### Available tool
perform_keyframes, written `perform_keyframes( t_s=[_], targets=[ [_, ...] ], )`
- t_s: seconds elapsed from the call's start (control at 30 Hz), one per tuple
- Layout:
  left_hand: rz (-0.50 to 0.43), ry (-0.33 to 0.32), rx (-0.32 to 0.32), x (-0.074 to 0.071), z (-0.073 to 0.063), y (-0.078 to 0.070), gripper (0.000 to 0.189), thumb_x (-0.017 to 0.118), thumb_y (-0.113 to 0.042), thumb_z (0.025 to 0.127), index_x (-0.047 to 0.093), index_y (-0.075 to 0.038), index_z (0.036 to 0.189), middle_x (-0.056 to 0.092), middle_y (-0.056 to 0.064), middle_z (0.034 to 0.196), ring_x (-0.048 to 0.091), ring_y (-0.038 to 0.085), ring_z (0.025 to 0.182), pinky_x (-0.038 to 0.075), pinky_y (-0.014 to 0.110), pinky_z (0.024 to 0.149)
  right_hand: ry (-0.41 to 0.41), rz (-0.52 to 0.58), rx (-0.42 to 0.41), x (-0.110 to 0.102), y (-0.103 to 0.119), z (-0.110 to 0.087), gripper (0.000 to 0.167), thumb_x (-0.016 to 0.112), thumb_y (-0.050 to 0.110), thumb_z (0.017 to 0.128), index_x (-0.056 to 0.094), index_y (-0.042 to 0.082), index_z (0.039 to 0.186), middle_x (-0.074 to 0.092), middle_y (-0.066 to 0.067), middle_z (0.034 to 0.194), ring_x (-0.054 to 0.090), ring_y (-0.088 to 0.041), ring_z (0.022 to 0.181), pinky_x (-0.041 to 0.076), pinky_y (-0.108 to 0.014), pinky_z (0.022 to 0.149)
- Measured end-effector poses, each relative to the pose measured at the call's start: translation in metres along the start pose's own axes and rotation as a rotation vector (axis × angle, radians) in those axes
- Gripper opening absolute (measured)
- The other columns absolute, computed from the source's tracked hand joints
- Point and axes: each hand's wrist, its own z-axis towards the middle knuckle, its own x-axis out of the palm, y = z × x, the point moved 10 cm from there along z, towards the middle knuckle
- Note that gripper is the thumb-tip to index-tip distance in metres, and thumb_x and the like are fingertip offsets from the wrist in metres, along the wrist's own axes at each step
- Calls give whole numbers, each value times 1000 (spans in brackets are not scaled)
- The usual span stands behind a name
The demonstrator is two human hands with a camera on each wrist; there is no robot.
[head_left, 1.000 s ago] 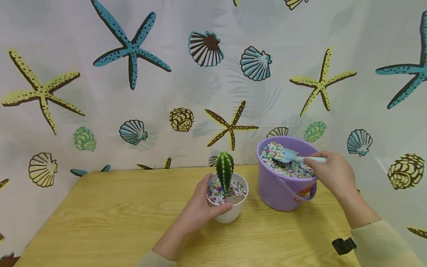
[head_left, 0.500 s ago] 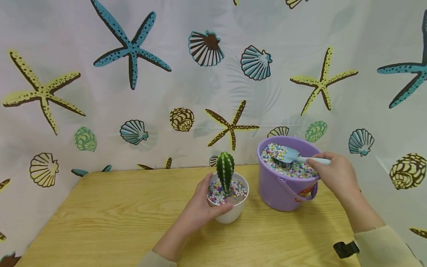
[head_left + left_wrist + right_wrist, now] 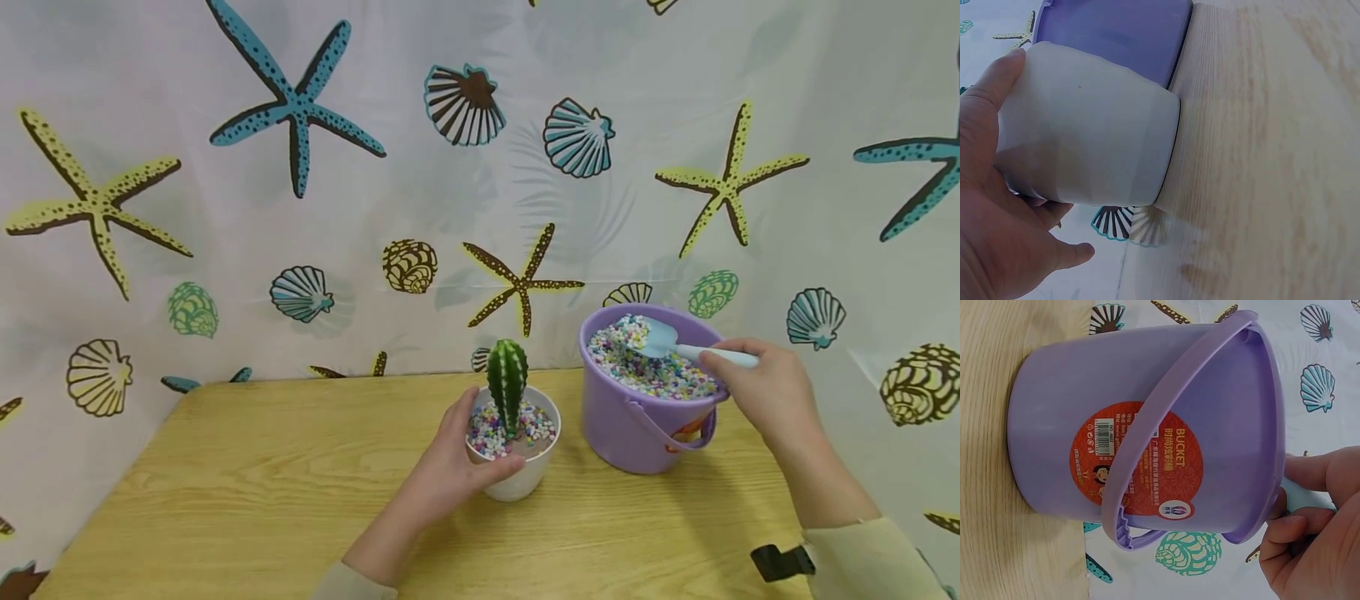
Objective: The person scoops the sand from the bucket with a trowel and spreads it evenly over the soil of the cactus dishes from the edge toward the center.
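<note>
My left hand holds a white flower pot from its left side, thumb toward the front and fingers around the far side. A green cactus stands in the pot among multicoloured beads, with a bare patch at the front right. In the left wrist view the pot stands on the table. With my right hand I grip the handle of a light blue toy shovel, its blade loaded with beads. It is over the purple bucket, which holds many more beads.
The bucket stands right of the pot on a wooden table, its handle hanging down at the front. Behind the table hangs a white curtain printed with starfish and shells.
My right hand has drawn the shovel a little to the right and up, and its blade shows more clearly above the beads. The left hand and pot have stayed put.
</note>
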Motion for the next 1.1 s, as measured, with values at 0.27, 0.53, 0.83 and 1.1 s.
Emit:
perform_keyframes(
  t_s=[0.27,0.53,0.83,1.1],
  targets=[
    [7,-3,0,-3,1,1,123,94,-52,88,20,-12,177,28,22,176,38,47,157,33,70,124,12,36,29,0,-1,-5,70,69,61,104,70,4,144,63,-22,141,52,-31,109,44,-40,77],
    [1,-4,2,-3,2,1,123,94,-54,87,19,-14,177,28,21,177,38,46,157,32,69,125,-2,78,29,-2,-2,-13,67,69,59,105,70,4,143,64,-16,132,47,-26,101,43,-39,74],
    [7,-1,-6,-4,0,2,123,93,-54,88,19,-14,177,27,21,177,37,46,157,33,69,125,-7,131,28,-2,-5,-20,64,71,55,106,70,2,142,60,-20,147,47,-27,112,41,-40,82],
    [1,5,-22,-2,-2,1,122,94,-52,88,19,-14,177,28,20,177,38,46,157,33,69,124,-19,146,16,-3,-5,-29,61,72,56,105,73,4,138,60,-19,150,47,-27,112,43,-38,79]
  ],
)
